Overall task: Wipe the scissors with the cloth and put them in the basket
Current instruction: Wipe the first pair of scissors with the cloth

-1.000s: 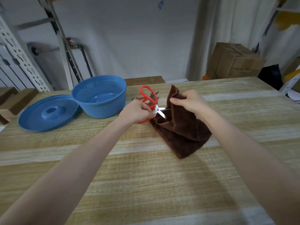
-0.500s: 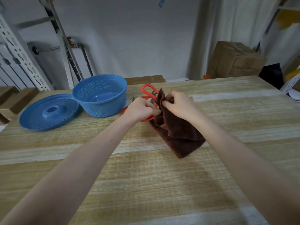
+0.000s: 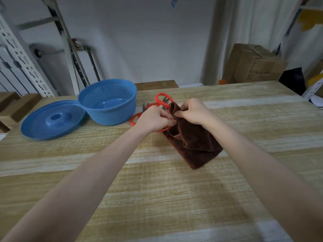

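Left grip (image 3: 153, 119) clasps scissors (image 3: 133, 119); right grip (image 3: 192, 110) pinches cloth (image 3: 195, 142) (bunched)

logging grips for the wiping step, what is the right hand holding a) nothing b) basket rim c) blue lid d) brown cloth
d: the right hand pinches the bunched top of the brown cloth, while the left hand grips the red scissors.

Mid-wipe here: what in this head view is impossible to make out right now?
Head view only:
- Blades of the scissors: wrapped in the cloth under the right hand.
- Which orange handles belong to the held pair: the left hand covers their joint.
- Grey blades behind the hands: tool count blocked by both hands.
- Basket near inner wall: hidden by its own front rim.
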A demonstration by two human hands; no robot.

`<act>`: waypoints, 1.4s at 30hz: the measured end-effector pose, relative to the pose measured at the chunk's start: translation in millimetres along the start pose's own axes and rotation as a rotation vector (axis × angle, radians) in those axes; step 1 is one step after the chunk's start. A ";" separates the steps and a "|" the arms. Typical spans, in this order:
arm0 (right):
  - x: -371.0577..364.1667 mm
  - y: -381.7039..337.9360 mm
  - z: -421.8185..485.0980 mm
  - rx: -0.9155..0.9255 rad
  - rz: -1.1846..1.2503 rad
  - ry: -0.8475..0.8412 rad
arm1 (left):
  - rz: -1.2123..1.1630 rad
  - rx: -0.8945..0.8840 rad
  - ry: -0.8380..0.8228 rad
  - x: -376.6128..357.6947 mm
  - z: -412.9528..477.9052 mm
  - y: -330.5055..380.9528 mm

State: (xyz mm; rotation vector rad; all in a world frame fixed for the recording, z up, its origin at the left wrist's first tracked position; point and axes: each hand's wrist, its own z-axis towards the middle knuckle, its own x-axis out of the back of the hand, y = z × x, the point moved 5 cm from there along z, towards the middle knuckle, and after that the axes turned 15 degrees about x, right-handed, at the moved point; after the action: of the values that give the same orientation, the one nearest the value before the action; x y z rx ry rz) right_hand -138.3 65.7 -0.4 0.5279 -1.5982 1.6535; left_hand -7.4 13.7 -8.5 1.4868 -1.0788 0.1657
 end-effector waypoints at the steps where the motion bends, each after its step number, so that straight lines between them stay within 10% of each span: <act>1: -1.2 1.5 -0.4 -0.010 0.009 -0.003 | -0.007 0.006 -0.006 -0.8 0.5 -1.7; 10: 1.0 5.0 -5.3 -0.005 0.173 -0.089 | -0.015 0.050 -0.072 2.1 -2.6 -5.0; 20: 30.5 13.3 -10.7 0.014 0.217 0.569 | -0.042 0.068 -0.063 12.3 -1.2 -7.9; 42: -5.5 -2.7 -11.8 -0.043 0.234 -0.007 | 0.055 -0.070 -0.060 5.9 -3.8 9.3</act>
State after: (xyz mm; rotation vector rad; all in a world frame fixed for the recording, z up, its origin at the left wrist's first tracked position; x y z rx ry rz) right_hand -130.4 75.6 -4.3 0.3346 -1.7502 1.7838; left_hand -8.7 15.5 3.0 1.4080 -1.1626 0.1213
